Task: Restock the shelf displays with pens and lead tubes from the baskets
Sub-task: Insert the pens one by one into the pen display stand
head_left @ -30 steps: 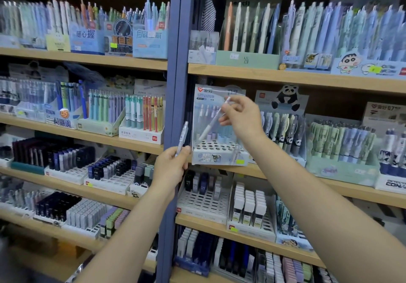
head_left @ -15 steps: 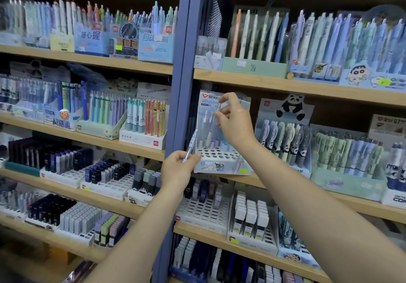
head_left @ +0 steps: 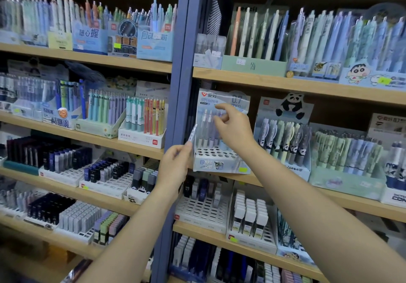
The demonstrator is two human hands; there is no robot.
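Right hand (head_left: 235, 129) has released its pen into the stand (head_left: 217, 155), fingers now spread; left hand (head_left: 175, 164) pinches the next pen (head_left: 192, 133), raised alongside.

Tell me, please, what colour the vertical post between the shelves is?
The metal post is blue, seen in the head view.

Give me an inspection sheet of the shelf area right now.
Surface: wooden shelf tiers on a blue upright.
Job's things: clear pen beside the 0.7 mm pen display, whose front holes are empty.
Clutter: panda pen display; lead tube trays below.
Grippers: left hand pinches the pen; right hand reaches into the display.
Cables: nothing seen.
Surroundings: stocked pen boxes above.
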